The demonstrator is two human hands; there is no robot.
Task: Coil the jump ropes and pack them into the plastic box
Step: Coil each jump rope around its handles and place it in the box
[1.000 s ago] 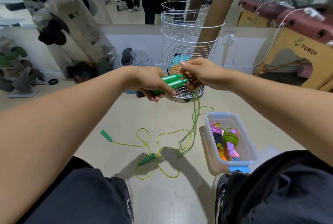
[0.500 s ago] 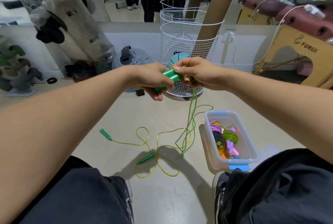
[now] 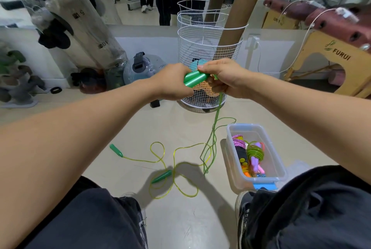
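Observation:
Two green jump-rope handles (image 3: 195,80) lie side by side, held up in front of me. My left hand (image 3: 172,82) grips their near ends. My right hand (image 3: 224,77) pinches their far ends, and the green cord (image 3: 214,126) hangs from it to the floor in several strands. A second rope lies loose on the floor, its yellow-green cord (image 3: 166,160) looped between two green handles (image 3: 116,150) (image 3: 161,176). The clear plastic box (image 3: 278,163) stands at the right by my foot, holding coiled pink and green ropes (image 3: 255,153).
A white wire basket (image 3: 206,48) with cardboard tubes stands just behind my hands. Wrapped punch bags and a water jug (image 3: 144,68) lean at the back left. A wooden bench (image 3: 331,62) stands at the right. A wall mirror shows people. My knees fill the bottom edge.
Both hands have lifted the green handles slightly and drawn closer together. The hanging cord has pulled up a little; the rope on the floor has not moved.

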